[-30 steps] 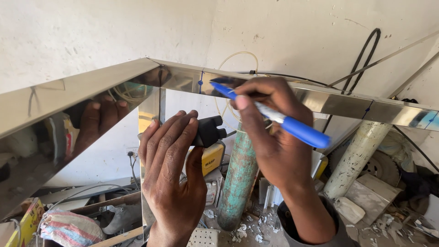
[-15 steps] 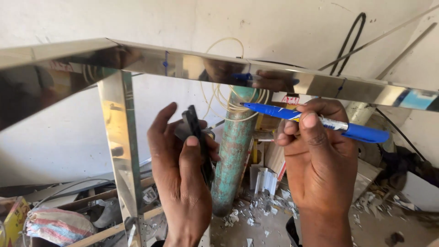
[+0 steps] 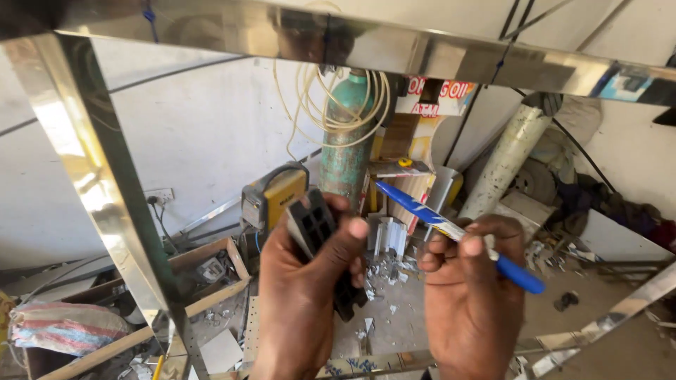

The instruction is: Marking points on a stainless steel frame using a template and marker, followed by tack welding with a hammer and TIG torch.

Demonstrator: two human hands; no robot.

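two hands work below a polished steel frame (image 3: 436, 53). the left hand (image 3: 310, 295) has its grip closed around a black ribbed plastic block (image 3: 320, 243), thumb pinning its top. the right hand (image 3: 472, 288) pinches a blue marker (image 3: 451, 232), tip angled toward the block. behind stand a green gas cylinder (image 3: 345, 151) and a yellow welder (image 3: 274, 197); the frame's upright (image 3: 105, 204) stands left.
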